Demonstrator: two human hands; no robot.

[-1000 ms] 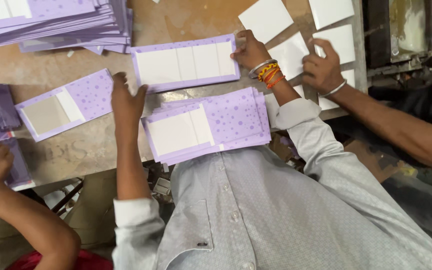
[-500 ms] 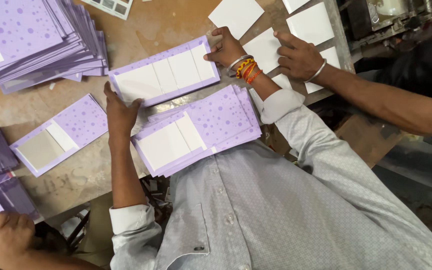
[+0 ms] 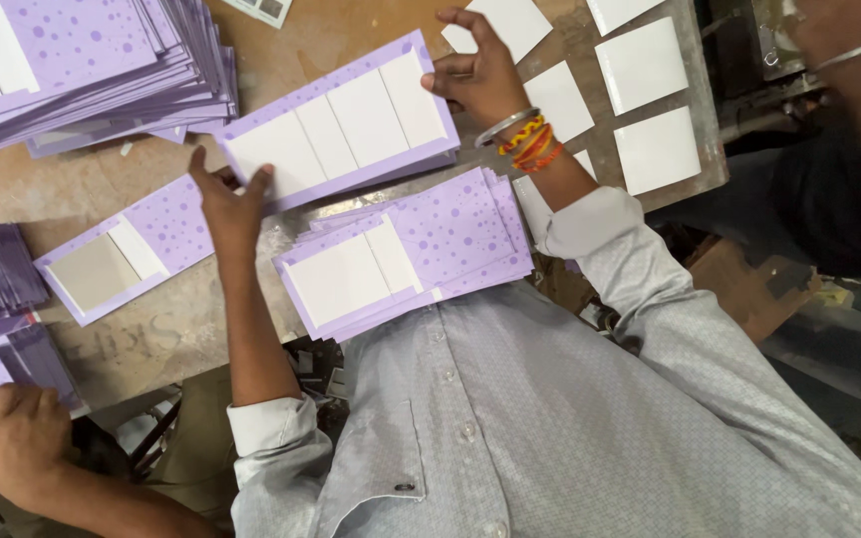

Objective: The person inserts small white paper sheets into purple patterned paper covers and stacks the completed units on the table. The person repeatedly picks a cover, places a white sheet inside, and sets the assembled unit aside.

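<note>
Head view, held card: the purple dotted card (image 3: pixel 336 125) with four white panels lay slanted on the brown table (image 3: pixel 291 40), just beyond the near stack (image 3: pixel 450 229), which was in front of the person's grey shirt.
Left hand: the left hand (image 3: pixel 231 204) was grasping the left end of this card, with the fingers spread over its edge.
Right hand: the right hand (image 3: pixel 480 75), with coloured bangles on the wrist, was gripping the right end of the same card with bent fingers.
Doing it well: in my judgement, the card should be kept flat and held only at its ends, so that the white panels did not bend or get marked, and so that its corners did not catch on the near stack.
Near stack: purple cards of the same kind, fanned a little, with two white panels on the top one.
Single card: a purple card with a grey window (image 3: pixel 117 259) lay alone, to the left of the near stack.
Big pile: many purple cards (image 3: pixel 102 60) were heaped far to the upper left of the near stack.
White squares: plain white squares (image 3: pixel 645 65) lay in rows to the upper right of the near stack.
Other people: a co-worker's hand (image 3: pixel 22 438) rested on dark purple sheets far to the lower left, and another person's arm (image 3: pixel 849 50) showed at the upper right.
</note>
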